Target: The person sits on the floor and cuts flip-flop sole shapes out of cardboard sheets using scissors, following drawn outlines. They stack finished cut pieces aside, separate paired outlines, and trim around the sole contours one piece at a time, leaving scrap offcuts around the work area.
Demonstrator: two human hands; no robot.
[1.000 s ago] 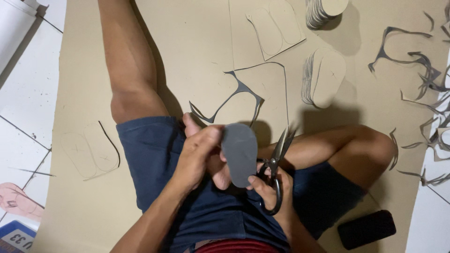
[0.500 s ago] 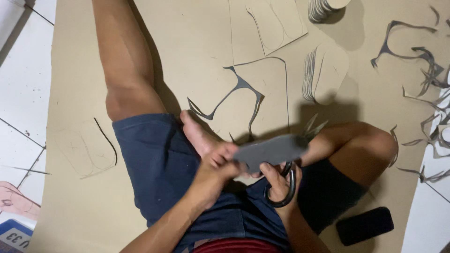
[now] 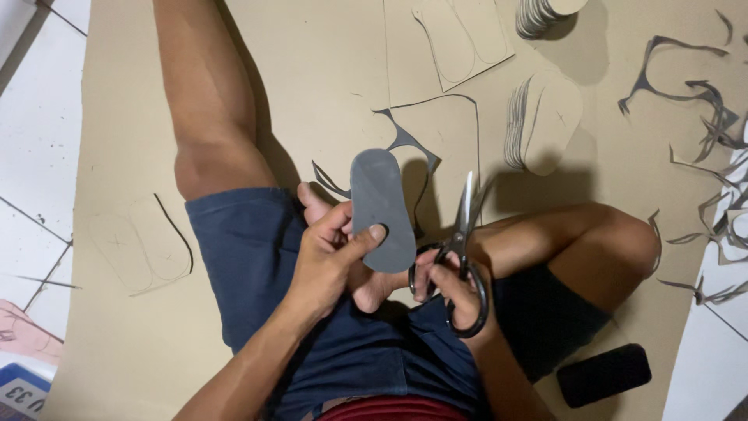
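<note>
Right now the left hand (image 3: 331,249) has the grey sole-shaped cutout (image 3: 380,209) pinched at its lower end, thumb pressed across the face near the bottom edge and the other fingers curled behind it, so the piece stands up out of the grip with its long axis running almost straight up the picture, tilted a touch to the left at the top. The cutout sits over the person's lap, just above the bare foot (image 3: 366,284) tucked beneath it. Just beside it, to the right, the right hand (image 3: 452,292) is closed through the black handles of the scissors (image 3: 461,249), fingers threaded in the loops, and the blades point upward nearly parallel to the cutout's long edge; they look closed or all but closed, with a narrow gap between them and the grey piece. So the cutout lies left of the blades, and the left hand is the one on it. The left forearm comes up from the bottom of the view, wrist bent inward; the right wrist rests near the folded right knee. Around the legs, on the tan sheet (image 3: 327,70), lie a fanned stack of cutouts (image 3: 545,121), dark offcut strips (image 3: 693,93) and a black rectangular object (image 3: 604,374).
</note>
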